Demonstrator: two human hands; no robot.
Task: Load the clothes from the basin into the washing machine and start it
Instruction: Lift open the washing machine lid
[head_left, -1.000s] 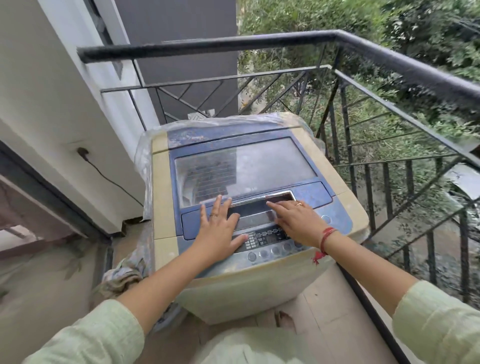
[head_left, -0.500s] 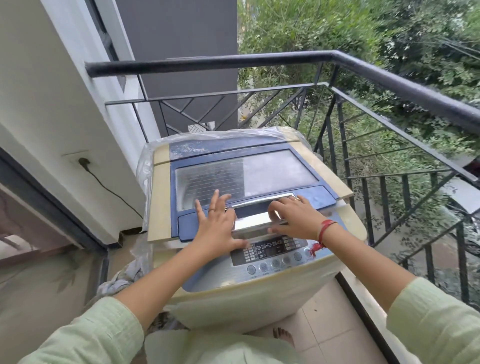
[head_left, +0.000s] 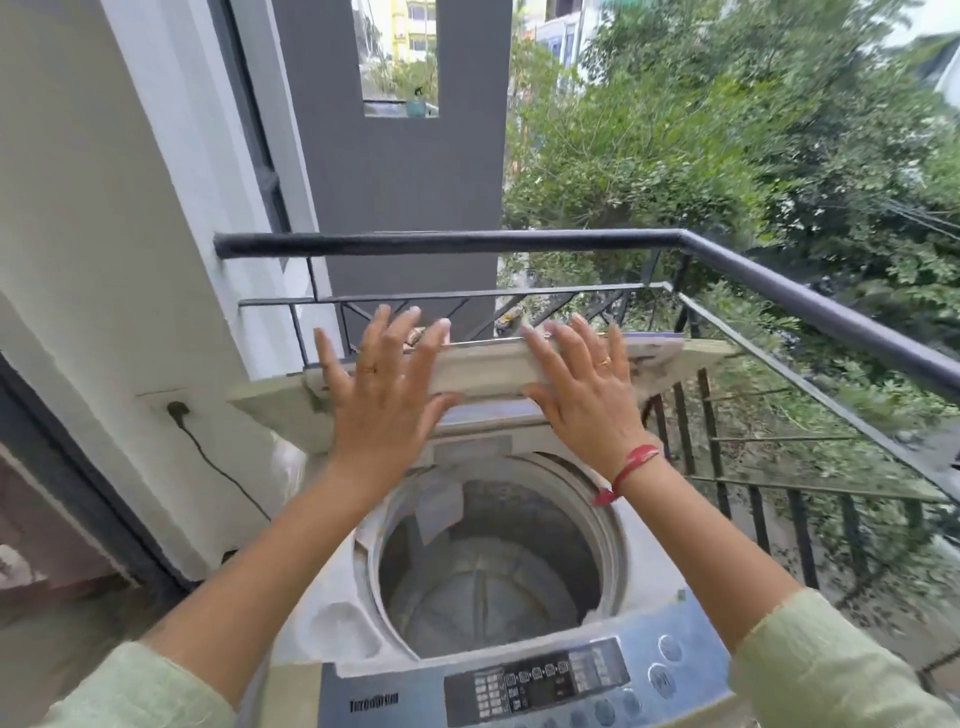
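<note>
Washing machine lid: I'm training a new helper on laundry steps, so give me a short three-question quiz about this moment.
1. True or false: the lid is raised, with the left hand and the right hand flat against it, fingers straight.
2. What shows inside the drum? A) clothes B) no clothes C) a basin
3. Fill in: the red thread is tied round the ___ wrist.
Key: 1 true; 2 B; 3 right.
</note>
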